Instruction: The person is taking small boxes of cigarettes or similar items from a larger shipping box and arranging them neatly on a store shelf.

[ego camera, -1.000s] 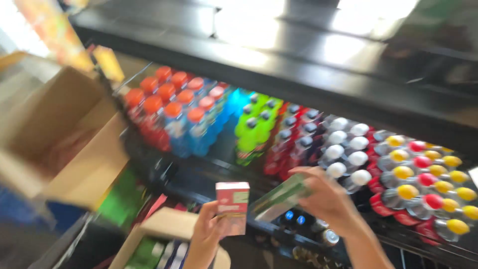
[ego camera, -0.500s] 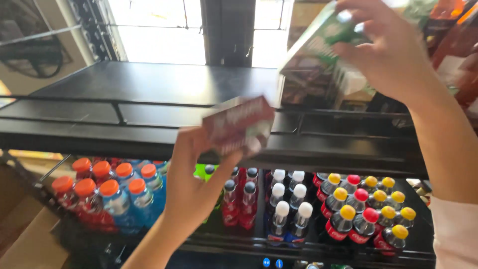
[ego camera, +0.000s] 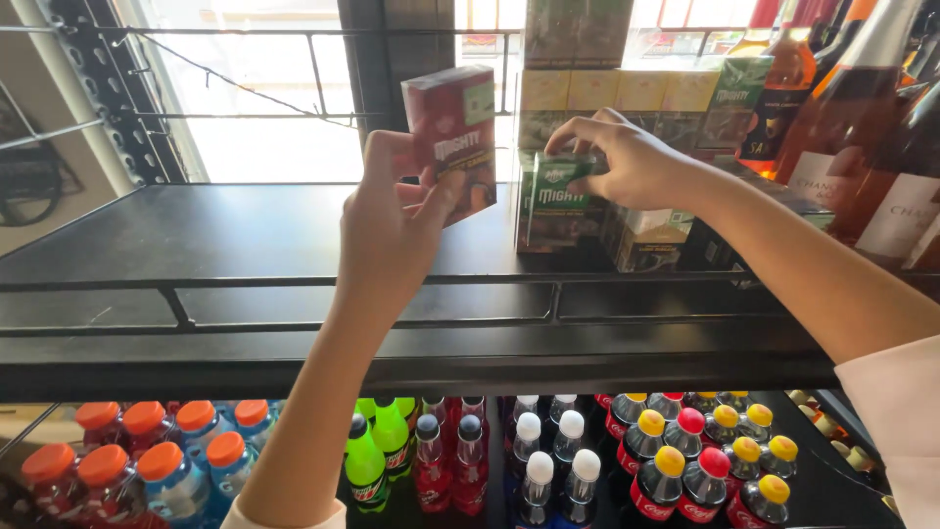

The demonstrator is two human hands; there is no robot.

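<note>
My left hand (ego camera: 390, 223) is raised over the black shelf (ego camera: 196, 240) and holds a small red carton (ego camera: 452, 137) upright by its lower edge. To its right, my right hand (ego camera: 632, 162) grips a green carton (ego camera: 556, 201) from above, and the carton stands on the shelf against a stack of similar green and yellow cartons (ego camera: 627, 93). The red carton is just left of the green one and does not touch the shelf.
Glass bottles (ego camera: 862, 118) stand at the shelf's far right. Below the shelf sit rows of drink bottles: orange-capped ones (ego camera: 137, 460) at left, green and red ones (ego camera: 411, 460) in the middle, yellow- and red-capped dark bottles (ego camera: 695, 460) at right. A wire rack and window lie behind.
Both hands rose from the lower drinks area to the top shelf. The green carton came down from mid-air onto the shelf by the stack; the red carton turned upright.
</note>
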